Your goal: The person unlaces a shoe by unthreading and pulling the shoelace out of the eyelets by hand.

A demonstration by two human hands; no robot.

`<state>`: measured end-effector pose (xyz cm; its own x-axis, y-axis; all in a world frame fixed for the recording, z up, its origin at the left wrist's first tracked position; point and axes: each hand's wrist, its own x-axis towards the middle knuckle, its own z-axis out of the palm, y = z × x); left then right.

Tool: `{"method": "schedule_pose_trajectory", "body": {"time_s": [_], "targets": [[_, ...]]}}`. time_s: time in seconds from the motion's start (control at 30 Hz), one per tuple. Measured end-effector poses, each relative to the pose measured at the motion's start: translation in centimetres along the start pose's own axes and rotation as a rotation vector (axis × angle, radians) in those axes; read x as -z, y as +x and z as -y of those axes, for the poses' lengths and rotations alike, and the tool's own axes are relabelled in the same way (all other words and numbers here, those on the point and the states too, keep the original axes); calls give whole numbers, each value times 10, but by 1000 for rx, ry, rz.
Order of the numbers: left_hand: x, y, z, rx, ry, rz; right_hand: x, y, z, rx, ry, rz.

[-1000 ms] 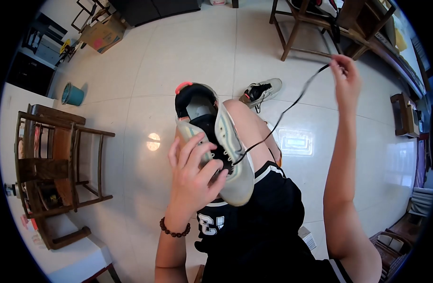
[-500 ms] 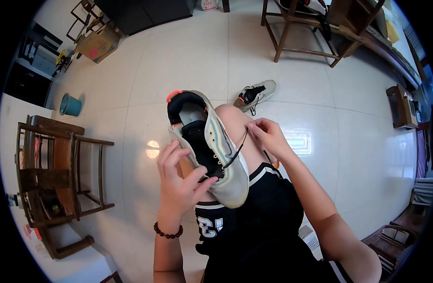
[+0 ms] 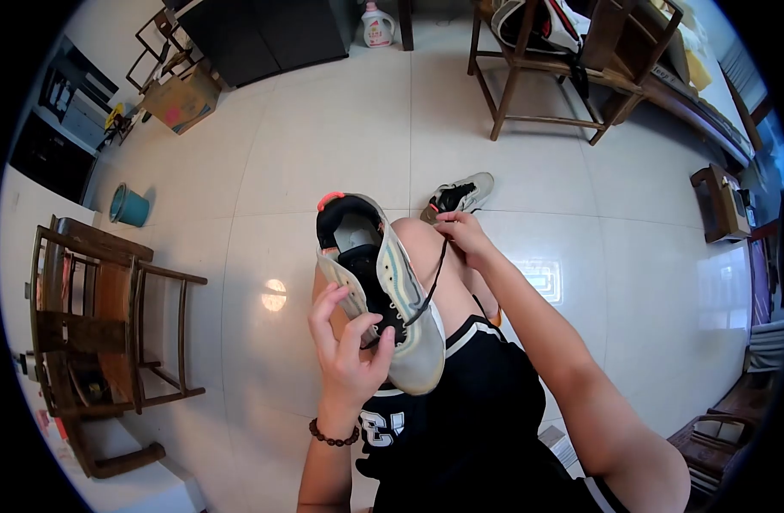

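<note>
A grey sneaker (image 3: 416,359) with a black lining and an orange heel loop rests on my lap, toe towards me. My left hand (image 3: 351,346) holds its left side, thumb and forefinger at the black tongue near the eyelets. The lacing is loose and the shoe's collar gapes wide. From the eyelets a dark shoelace (image 3: 439,269) runs up to my right hand (image 3: 467,239), which pinches it beside my knee. The second sneaker (image 3: 469,191) is on the tiled floor just beyond that knee.
At the left are a wooden chair (image 3: 101,321) and a teal bucket (image 3: 130,207). A cardboard box (image 3: 183,101), a black cabinet (image 3: 268,38) and a detergent bottle (image 3: 377,27) stand farther off. Another wooden chair (image 3: 541,64) is at the upper right, with a small wooden stool (image 3: 718,203) at far right.
My right hand has shifted slightly left, still drawing the lace out from the shoe. My left hand and the sneaker sit a little lower in view, as does the room around them.
</note>
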<state>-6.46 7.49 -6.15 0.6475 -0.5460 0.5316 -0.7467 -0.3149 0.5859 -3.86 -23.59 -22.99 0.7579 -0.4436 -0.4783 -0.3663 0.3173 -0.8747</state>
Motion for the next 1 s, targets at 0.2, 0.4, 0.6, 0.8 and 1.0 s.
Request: {"method": "schedule_pose_trajectory", "body": {"time_s": [0.2, 0.4, 0.6, 0.8, 1.0], "targets": [[9, 34, -13, -58, -37, -109, -5, -21, 96, 369, 626, 97], [19, 76, -37, 400, -839, 45, -26, -147, 184, 731, 216, 593], [-6, 70, -41, 407, -1167, 126, -39, -196, 177, 646, 203, 531], [-3, 79, -52, 428, -485, 588, -26, -188, 209, 780, 298, 400], [-14, 85, -55, 307, -273, 389, 24, -181, 230, 855, 411, 276]]}}
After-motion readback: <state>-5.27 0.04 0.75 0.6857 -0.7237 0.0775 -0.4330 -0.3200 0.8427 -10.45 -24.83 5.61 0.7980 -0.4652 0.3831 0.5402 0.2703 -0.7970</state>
